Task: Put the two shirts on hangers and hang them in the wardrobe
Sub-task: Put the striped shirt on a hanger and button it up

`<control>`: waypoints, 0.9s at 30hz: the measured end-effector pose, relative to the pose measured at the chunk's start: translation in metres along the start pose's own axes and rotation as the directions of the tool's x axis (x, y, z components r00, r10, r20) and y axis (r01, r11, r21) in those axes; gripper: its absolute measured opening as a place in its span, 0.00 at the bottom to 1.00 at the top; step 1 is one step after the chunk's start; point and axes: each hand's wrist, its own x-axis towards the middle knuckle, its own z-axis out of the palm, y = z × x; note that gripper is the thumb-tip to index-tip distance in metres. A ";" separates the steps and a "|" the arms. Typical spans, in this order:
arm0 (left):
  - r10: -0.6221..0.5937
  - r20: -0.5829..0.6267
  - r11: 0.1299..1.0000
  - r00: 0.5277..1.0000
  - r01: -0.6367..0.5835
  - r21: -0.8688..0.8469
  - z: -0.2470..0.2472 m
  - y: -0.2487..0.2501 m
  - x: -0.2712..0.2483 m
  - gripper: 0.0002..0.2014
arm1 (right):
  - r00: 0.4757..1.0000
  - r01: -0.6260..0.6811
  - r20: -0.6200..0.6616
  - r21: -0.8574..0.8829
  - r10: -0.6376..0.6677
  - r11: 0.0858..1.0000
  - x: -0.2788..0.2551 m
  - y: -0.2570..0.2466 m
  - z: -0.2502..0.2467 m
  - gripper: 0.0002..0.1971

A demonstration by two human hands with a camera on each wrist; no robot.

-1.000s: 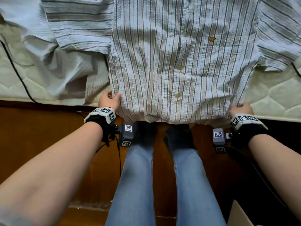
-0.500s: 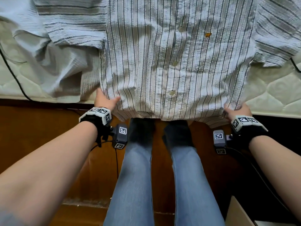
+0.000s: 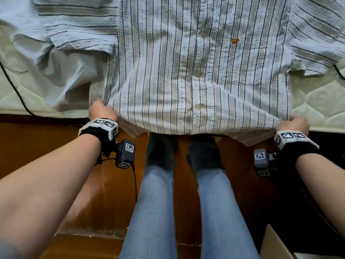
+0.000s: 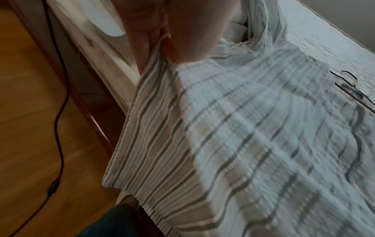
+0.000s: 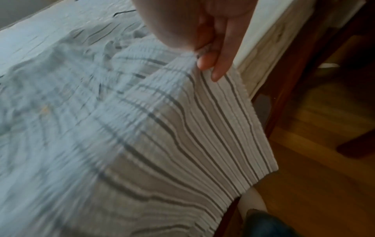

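A striped button shirt (image 3: pixel 186 68) lies face up on the mattress, its hem hanging over the bed's near edge. My left hand (image 3: pixel 101 112) pinches the hem's left corner; in the left wrist view the striped shirt (image 4: pixel 243 128) is gripped between thumb and fingers (image 4: pixel 142 48). My right hand (image 3: pixel 293 124) pinches the right corner of the hem, and the right wrist view shows the fingers (image 5: pixel 219 52) curled on the striped shirt (image 5: pixel 162 128). A second, plain pale shirt (image 3: pixel 61 75) lies crumpled to the left, partly under the striped one. No hanger is in view.
The quilted mattress (image 3: pixel 317 101) sits on a dark wooden bed frame (image 3: pixel 37 139). A black cable (image 3: pixel 13 83) runs across the mattress at left and down to the wooden floor (image 4: pixel 30 128). My legs in jeans (image 3: pixel 155 212) stand against the frame. A pale box corner (image 3: pixel 274 245) shows bottom right.
Both hands have lifted and pulled the striped shirt's hem toward the bed's edge, spreading it wider; the fabric is stretched tauter between them.
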 end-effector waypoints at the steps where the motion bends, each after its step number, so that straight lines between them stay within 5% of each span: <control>1: -0.013 -0.002 1.000 1.000 0.013 0.003 -0.001 -0.001 0.001 0.14 | 1.000 -0.012 0.007 0.021 0.011 1.000 0.002 0.003 -0.002 0.15; 12: -0.035 0.068 0.991 0.997 0.044 -0.130 0.010 -0.007 -0.018 0.15 | 0.983 -0.142 0.138 0.161 0.120 0.977 -0.019 0.002 0.012 0.18; 16: -0.079 -0.031 0.980 0.996 0.072 -0.183 0.006 -0.002 -0.024 0.28 | 0.988 -0.148 -0.004 0.249 0.154 0.957 -0.020 0.006 0.012 0.18; 22: 0.111 0.070 0.988 0.991 -0.102 -0.115 0.000 0.025 -0.060 0.28 | 0.997 0.012 -0.069 0.417 0.019 0.909 -0.055 -0.005 0.002 0.26; 27: 0.346 0.214 0.938 0.913 -0.339 -0.068 -0.030 0.062 -0.100 0.21 | 0.981 0.053 0.152 0.396 -0.123 0.917 -0.091 -0.014 -0.019 0.23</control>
